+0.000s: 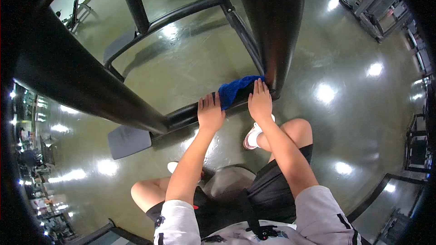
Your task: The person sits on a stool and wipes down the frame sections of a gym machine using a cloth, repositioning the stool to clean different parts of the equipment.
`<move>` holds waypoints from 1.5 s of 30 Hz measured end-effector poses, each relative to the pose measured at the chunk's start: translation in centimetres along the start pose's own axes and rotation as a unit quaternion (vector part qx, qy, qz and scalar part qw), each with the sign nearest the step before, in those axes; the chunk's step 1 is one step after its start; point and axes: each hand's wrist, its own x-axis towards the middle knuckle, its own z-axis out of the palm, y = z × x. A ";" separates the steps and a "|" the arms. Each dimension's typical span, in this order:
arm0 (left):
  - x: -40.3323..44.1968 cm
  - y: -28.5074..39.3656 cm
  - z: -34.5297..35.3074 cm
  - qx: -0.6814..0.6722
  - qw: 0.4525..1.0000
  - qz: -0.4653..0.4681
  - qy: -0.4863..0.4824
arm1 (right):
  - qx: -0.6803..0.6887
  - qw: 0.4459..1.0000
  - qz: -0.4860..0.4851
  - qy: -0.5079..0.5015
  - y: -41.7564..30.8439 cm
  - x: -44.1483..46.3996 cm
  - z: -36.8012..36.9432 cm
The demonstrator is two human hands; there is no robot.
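A blue cloth is draped over the low black crossbar of a gym machine, bunched between my two hands. My left hand lies on the bar at the cloth's left edge, fingers stretched over the top. At the cloth's right end, close to the thick upright, my right hand rests flat with its fingers extended and close together. Its fingertips touch the cloth's edge. Neither hand is wrapped round the cloth. What lies under my palms is hidden.
Thick black uprights rise on either side of the crossbar. A grey foot plate sticks out at the bar's left end. My bent legs and a shoe are below. Another machine stands far right on the shiny green floor.
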 end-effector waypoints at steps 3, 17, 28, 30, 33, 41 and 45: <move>-1.2 -2.0 0.5 0.041 0.998 -0.025 0.030 | -0.042 0.994 -0.044 -0.095 -0.3 0.5 -0.4; -13.0 -10.5 0.1 0.028 0.996 -0.069 0.052 | 0.211 0.955 -0.170 -0.123 -6.5 -2.5 -0.7; -22.0 -10.9 -2.8 -0.329 0.894 -0.299 -0.050 | 0.220 0.893 -0.239 -0.312 -7.6 -7.0 -1.2; -21.2 -9.2 -6.2 -0.414 0.858 -0.300 0.047 | 0.181 0.867 -0.271 -0.377 -7.7 -7.6 -1.5; -20.1 -6.7 -8.1 -0.503 0.814 -0.263 0.124 | 0.212 0.847 -0.275 -0.402 -8.3 -9.1 -2.5; -22.0 2.5 -8.2 -0.508 0.861 0.001 -0.017 | 0.333 0.805 -0.418 -0.256 -8.4 -14.8 2.8; -23.6 3.0 -4.9 -0.371 0.914 -0.004 -0.166 | 0.103 0.735 -0.489 -0.458 -9.1 -13.6 -1.5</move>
